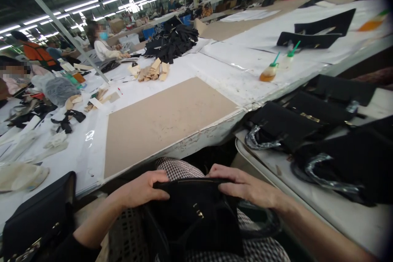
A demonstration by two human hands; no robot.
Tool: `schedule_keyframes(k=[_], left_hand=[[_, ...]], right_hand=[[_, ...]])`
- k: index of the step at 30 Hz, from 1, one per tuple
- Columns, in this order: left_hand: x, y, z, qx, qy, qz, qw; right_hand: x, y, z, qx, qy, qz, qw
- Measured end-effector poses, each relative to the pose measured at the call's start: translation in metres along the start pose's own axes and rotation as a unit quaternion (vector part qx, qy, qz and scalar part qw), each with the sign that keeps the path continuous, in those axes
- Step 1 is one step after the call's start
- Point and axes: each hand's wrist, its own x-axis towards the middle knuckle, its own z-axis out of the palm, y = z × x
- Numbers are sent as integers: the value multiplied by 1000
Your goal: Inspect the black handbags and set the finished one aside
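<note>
A black handbag (pixel 211 221) with a small gold clasp rests on my lap, over a checked cloth. My left hand (pixel 143 188) pinches the left end of its top edge, thumb on the near side. At the right end of the same edge, my right hand (pixel 236 182) grips it between thumb and fingers. One dark handle of the bag, partly covered in clear wrap, hangs at the right below my right wrist. The inside of the bag is hidden from view.
A beige board (pixel 166 123) lies on the white worktable (pixel 221 59) ahead. More black handbags (pixel 282 125) with wrapped handles lie on a stand at right; another black bag (pixel 39 213) is at left. Glue bottles (pixel 268 72), black pieces (pixel 173 39) and co-workers are farther off.
</note>
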Motion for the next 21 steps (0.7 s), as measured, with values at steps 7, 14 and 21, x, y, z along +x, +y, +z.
schedule_keyframes(k=[7, 14, 21], left_hand=[[7, -7, 0, -109, -8, -36, 993], [3, -6, -1, -161, -20, -54, 985], [0, -2, 0, -199, -44, -55, 977]], right_hand=[[10, -1, 2, 21, 24, 36, 999], [16, -2, 5, 16, 48, 74, 996], [18, -3, 16, -26, 104, 61, 992]])
